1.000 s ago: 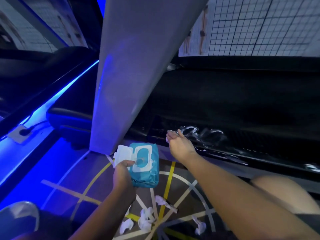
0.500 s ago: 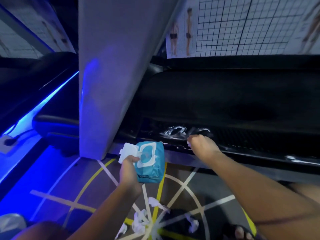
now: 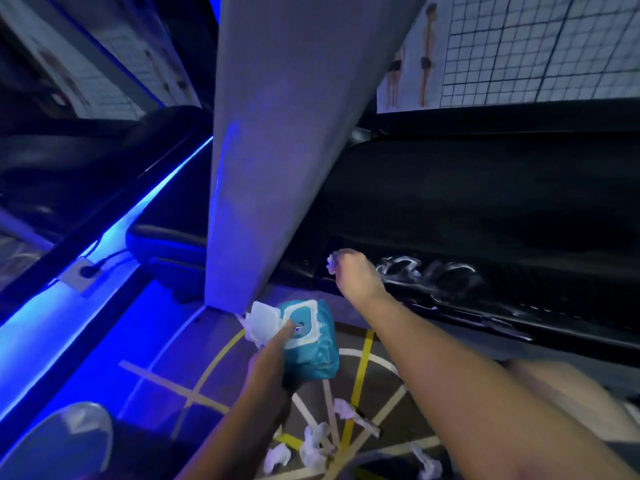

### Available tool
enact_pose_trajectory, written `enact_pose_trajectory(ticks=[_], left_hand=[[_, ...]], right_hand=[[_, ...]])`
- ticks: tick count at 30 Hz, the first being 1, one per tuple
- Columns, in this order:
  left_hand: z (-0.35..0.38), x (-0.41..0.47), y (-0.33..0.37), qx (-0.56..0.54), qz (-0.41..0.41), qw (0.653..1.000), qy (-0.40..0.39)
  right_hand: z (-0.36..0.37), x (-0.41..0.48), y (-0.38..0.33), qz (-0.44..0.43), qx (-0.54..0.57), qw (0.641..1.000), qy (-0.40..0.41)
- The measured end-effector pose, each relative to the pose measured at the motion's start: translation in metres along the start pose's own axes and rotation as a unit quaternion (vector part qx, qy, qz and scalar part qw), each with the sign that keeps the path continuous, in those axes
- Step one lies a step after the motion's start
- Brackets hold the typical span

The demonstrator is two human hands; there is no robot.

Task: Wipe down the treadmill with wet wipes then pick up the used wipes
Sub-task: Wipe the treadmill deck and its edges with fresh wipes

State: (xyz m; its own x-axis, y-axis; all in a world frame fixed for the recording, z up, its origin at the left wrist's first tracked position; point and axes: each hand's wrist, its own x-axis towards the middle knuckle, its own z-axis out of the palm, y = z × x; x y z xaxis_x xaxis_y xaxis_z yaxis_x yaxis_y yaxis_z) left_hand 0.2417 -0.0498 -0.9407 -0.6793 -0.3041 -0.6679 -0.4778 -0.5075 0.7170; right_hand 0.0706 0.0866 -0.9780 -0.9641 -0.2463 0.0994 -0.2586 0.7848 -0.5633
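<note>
Presently a crumpled white wipe (image 3: 331, 264) is pinched in the right hand (image 3: 356, 275) and held against the black side rail of the treadmill (image 3: 450, 209), near the grey upright (image 3: 270, 150). A teal pack of wet wipes (image 3: 311, 351), its white lid (image 3: 261, 320) flipped open, is gripped by the left hand (image 3: 273, 362). Several used wipes (image 3: 315, 445) are scattered on the marked floor (image 3: 214, 341) below

Wipe (image 3: 331, 264) in right hand (image 3: 356, 276) at treadmill (image 3: 485, 209)

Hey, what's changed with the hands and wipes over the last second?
The right hand, pinching a wipe, slid right under the treadmill logo, then back left toward the pillar. The left hand still holds the open wipes pack; used wipes stay on the floor.
</note>
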Motion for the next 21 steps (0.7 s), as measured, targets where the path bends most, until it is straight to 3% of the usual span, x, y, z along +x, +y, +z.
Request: enact_pose_trajectory(ticks=[9, 14, 18, 21], left_hand=[[-0.038, 0.019, 0.002, 0.041, 0.025, 0.998, -0.031], [-0.033, 0.025, 0.006, 0.044, 0.026, 0.998, -0.03], [-0.022, 0.031, 0.004, 0.026, 0.019, 0.999, -0.027], [-0.014, 0.03, 0.002, 0.017, 0.014, 0.999, -0.03]], right_hand=[[0.019, 0.013, -0.01, -0.092, -0.182, 0.978, -0.043], [-0.001, 0.003, 0.002, -0.06, -0.261, 0.961, -0.06], [-0.013, -0.003, 0.027, 0.01, -0.21, 0.978, -0.014], [-0.014, 0.004, 0.037, 0.01, -0.089, 0.994, 0.06]])
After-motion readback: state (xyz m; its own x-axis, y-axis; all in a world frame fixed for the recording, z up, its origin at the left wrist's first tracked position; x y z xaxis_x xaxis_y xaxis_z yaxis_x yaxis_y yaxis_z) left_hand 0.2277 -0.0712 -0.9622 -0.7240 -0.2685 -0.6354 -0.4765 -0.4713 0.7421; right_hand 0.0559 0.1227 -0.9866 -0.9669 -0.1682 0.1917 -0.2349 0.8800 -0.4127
